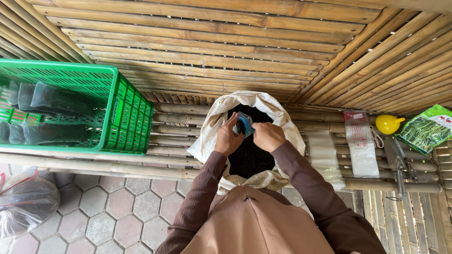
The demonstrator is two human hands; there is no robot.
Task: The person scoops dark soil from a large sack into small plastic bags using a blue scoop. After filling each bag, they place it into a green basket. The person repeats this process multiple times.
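A white woven sack (pixel 213 123) stands open on the bamboo bench, full of dark soil (pixel 248 157). Both my hands are over its mouth. My left hand (pixel 228 137) and my right hand (pixel 267 136) together hold a small clear plastic bag with a blue object (pixel 244 124) at it; what the blue object is I cannot tell. Brown sleeves cover both my forearms.
A green plastic crate (pixel 123 106) at left holds several soil-filled bags. To the right lie a stack of clear plastic bags (pixel 361 148), a yellow funnel (pixel 389 123), a green seed packet (pixel 426 129) and scissors (pixel 399 162). A plastic bag (pixel 23 202) sits on the paved floor.
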